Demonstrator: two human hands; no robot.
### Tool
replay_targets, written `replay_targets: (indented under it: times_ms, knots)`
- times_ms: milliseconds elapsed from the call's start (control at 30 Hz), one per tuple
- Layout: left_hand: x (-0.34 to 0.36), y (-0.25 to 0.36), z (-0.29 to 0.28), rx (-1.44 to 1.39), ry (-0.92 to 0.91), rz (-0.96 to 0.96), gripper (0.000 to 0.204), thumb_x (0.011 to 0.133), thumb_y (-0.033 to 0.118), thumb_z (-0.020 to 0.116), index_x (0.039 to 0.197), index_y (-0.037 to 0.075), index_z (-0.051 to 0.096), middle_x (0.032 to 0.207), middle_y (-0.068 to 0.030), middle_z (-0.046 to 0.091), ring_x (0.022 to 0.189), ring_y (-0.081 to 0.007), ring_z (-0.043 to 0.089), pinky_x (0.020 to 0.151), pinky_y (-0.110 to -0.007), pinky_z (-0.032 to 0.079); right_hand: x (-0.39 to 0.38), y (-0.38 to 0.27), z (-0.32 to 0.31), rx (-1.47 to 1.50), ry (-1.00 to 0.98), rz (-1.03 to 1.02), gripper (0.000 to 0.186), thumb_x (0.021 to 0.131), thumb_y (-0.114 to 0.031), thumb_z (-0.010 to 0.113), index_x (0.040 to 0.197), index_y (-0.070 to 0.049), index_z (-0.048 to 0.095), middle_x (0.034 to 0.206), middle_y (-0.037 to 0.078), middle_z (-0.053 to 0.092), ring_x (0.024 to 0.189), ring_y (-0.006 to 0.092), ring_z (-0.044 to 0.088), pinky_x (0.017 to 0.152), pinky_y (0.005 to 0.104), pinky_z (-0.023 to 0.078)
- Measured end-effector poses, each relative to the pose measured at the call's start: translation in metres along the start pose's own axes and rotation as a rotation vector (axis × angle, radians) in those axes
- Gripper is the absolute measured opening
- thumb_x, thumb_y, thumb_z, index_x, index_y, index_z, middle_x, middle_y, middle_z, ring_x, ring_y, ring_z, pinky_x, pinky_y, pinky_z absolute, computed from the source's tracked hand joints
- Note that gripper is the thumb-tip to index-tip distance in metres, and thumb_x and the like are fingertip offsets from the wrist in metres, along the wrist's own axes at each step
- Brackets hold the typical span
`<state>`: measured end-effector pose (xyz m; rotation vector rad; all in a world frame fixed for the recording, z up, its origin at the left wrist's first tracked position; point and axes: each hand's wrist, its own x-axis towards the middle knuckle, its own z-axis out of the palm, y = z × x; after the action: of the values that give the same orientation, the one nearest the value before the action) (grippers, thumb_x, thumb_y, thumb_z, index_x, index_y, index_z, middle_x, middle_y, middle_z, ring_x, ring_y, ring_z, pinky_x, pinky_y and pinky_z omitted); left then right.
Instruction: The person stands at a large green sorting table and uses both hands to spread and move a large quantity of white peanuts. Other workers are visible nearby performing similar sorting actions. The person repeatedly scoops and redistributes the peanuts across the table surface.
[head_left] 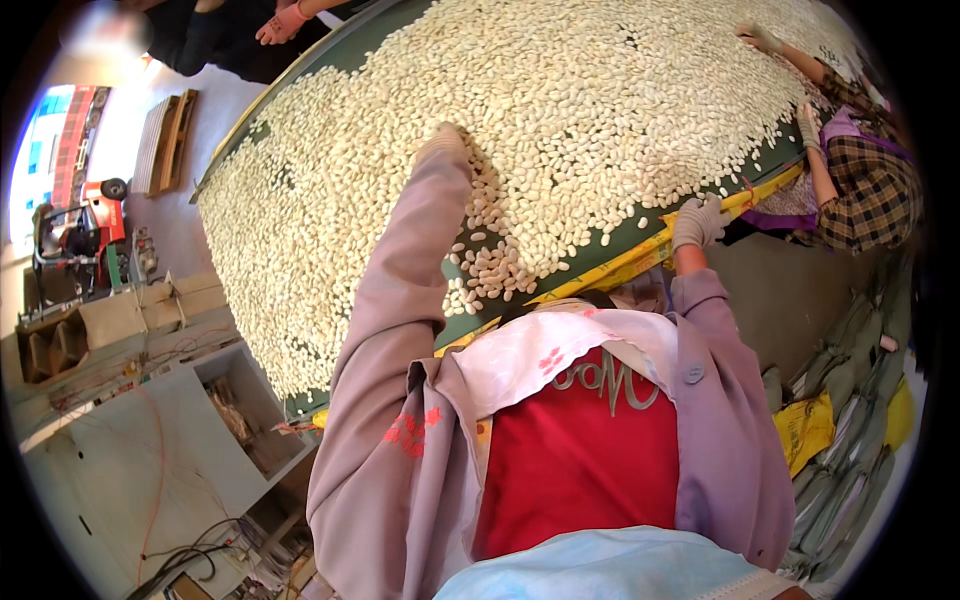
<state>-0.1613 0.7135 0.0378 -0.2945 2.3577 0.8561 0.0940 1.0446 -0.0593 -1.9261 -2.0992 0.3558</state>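
Observation:
A thick layer of white beans (560, 110) covers a wide green sorting table (470, 322). My left hand (443, 142), in a pale glove, reaches far in and touches the beans; its fingers are hidden by the sleeve and the glove's angle. Just below it, a small heap of pinker beans (497, 270) lies near my side, with a bare green strip around it. My right hand (700, 222), also gloved, is curled over the yellow-wrapped rim (625, 268) of the table, to the right of my body.
At the right a co-worker in a checked top (868, 190) has gloved hands at the beans. Across the table shows another person's pink-gloved hand (282, 24). Filled green sacks (850, 400) lie at the lower right, a grey metal cabinet (130, 450) at the lower left, and wooden pallets (165, 145) beyond.

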Motion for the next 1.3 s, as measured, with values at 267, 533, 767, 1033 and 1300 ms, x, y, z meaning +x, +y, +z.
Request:
replay_targets:
  times_ms: [267, 533, 767, 1033, 1300]
  knots:
    - [0.033, -0.037, 0.025, 0.734, 0.077, 0.061, 0.046, 0.102, 0.032, 0.032, 0.133, 0.004, 0.051, 0.134, -0.0181, 0.055, 0.124, -0.0269, 0.052, 0.106, -0.038, 0.037, 0.009, -0.015, -0.012, 0.028, -0.064, -0.016, 0.031, 0.088, -0.027, 0.057, 0.118, -0.023, 0.059, 0.137, 0.013, 0.038, 0.116, 0.0362, 0.049, 0.089, 0.0474, 0.048]
    - [0.016, -0.061, 0.013, -0.100, -0.071, 0.058, 0.032, 0.100, 0.027, 0.040, 0.122, 0.009, 0.056, 0.108, -0.0119, 0.059, 0.093, -0.0193, 0.051, 0.078, -0.033, 0.040, 0.030, -0.018, -0.007, 0.049, -0.062, -0.025, 0.032, 0.088, -0.028, 0.057, 0.120, -0.024, 0.059, 0.137, 0.013, 0.036, 0.116, 0.0364, 0.049, 0.090, 0.0480, 0.049]
    - [-0.042, -0.038, 0.081, -1.136, -0.594, 0.019, 0.018, 0.094, 0.023, 0.057, 0.087, 0.007, 0.058, 0.064, 0.0044, 0.051, 0.042, -0.0042, 0.036, 0.031, -0.020, 0.025, 0.055, -0.009, 0.000, 0.074, -0.064, -0.022, 0.037, 0.087, -0.028, 0.058, 0.123, -0.025, 0.058, 0.143, 0.015, 0.033, 0.125, 0.0387, 0.042, 0.095, 0.0493, 0.046]
    - [-0.012, 0.059, 0.130, -0.327, -0.137, 0.230, 0.023, 0.100, 0.027, 0.051, 0.104, 0.009, 0.065, 0.069, 0.0010, 0.057, 0.054, -0.0074, 0.044, 0.047, -0.021, 0.036, 0.079, -0.013, -0.006, 0.066, -0.093, 0.025, 0.038, 0.086, -0.028, 0.058, 0.124, -0.027, 0.058, 0.145, 0.015, 0.032, 0.126, 0.0386, 0.041, 0.098, 0.0509, 0.043]
    - [-0.004, 0.139, 0.126, -0.495, -0.165, -0.084, 0.035, 0.098, 0.026, 0.050, 0.126, 0.006, 0.057, 0.117, -0.0105, 0.063, 0.101, -0.0205, 0.058, 0.089, -0.030, 0.046, 0.103, -0.001, 0.001, 0.058, 0.006, -0.045, 0.034, 0.086, -0.027, 0.059, 0.120, -0.024, 0.059, 0.139, 0.016, 0.035, 0.114, 0.0399, 0.047, 0.091, 0.0503, 0.046]
